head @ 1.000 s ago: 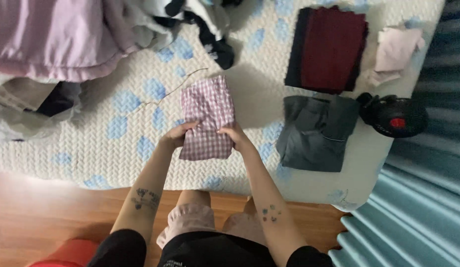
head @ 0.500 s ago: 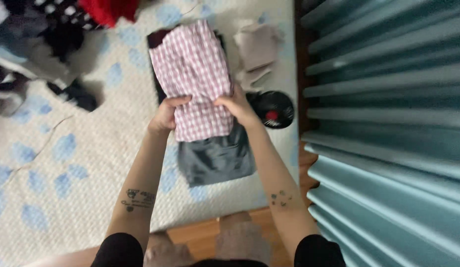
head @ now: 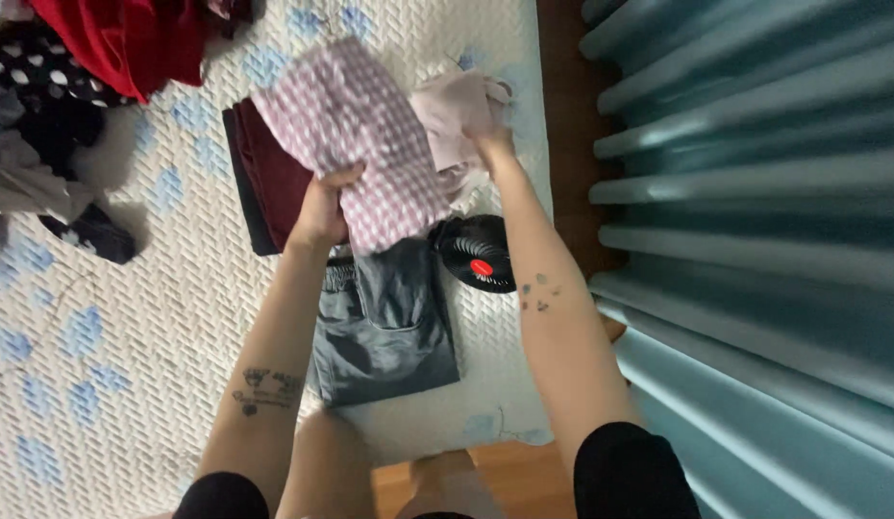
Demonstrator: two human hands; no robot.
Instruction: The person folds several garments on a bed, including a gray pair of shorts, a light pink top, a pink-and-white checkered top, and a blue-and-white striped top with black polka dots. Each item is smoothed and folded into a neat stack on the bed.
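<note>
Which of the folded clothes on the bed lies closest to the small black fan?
The folded grey garment: its edge lies right beside the black fan. The dark red folded pile lies farther left, and the left hand holds the pink checked one up.

- Bed (head: pixel 178 317) with a white quilted cover, blue-flowered.
- On it: folded grey trousers (head: pixel 389 327), folded dark red garment (head: pixel 269 178), small black fan (head: pixel 478 252), pale pink cloth (head: pixel 457 111), loose clothes pile (head: pixel 72 86).
</note>
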